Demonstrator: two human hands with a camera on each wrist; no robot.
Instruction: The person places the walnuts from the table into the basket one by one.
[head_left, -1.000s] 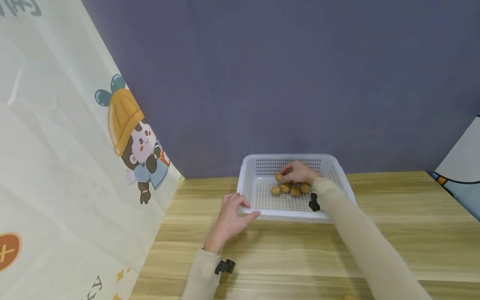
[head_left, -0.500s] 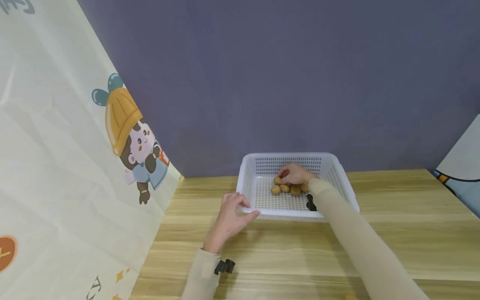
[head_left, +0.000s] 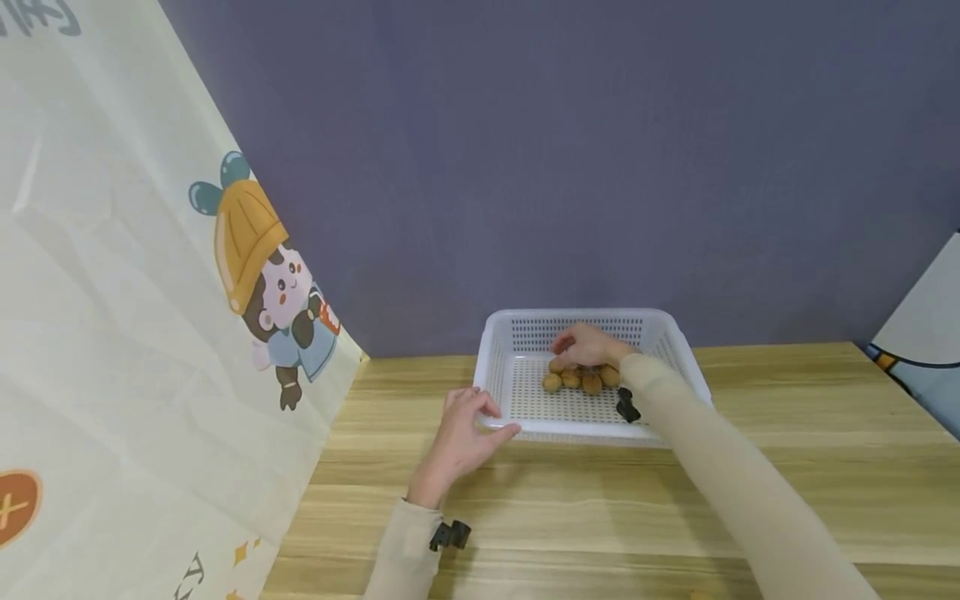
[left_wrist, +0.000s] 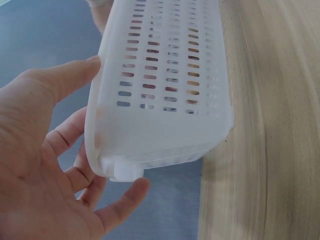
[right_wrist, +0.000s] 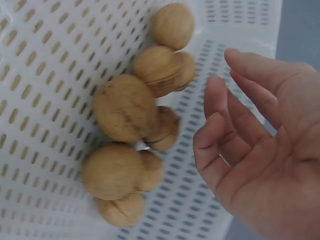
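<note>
Several walnuts (head_left: 592, 384) lie clustered in two rough rows on the floor of a white perforated plastic basket (head_left: 585, 430). My right hand (head_left: 589, 344) is inside the basket, over the far side of the cluster. In the right wrist view, that hand (right_wrist: 265, 125) has relaxed, slightly bent fingers with nothing between them, a small gap from the nearest walnut (right_wrist: 162, 129). My left hand (head_left: 459, 442) grips the basket's near left corner. In the left wrist view, its thumb (left_wrist: 75, 75) presses on the rim while the other fingers wrap the corner from the far side.
The basket stands on a wood-grain table (head_left: 570, 517) close to a dark blue-grey backdrop (head_left: 525, 167). A white printed sheet (head_left: 112, 333) with a cartoon figure bounds the left side. Something small and yellowish (head_left: 699, 596) shows at the bottom edge of the head view.
The walnut my right hand was pinching now rests beside the others, released at the cluster's left end. The right hand's fingers have come away from it. My left hand stays on the corner.
</note>
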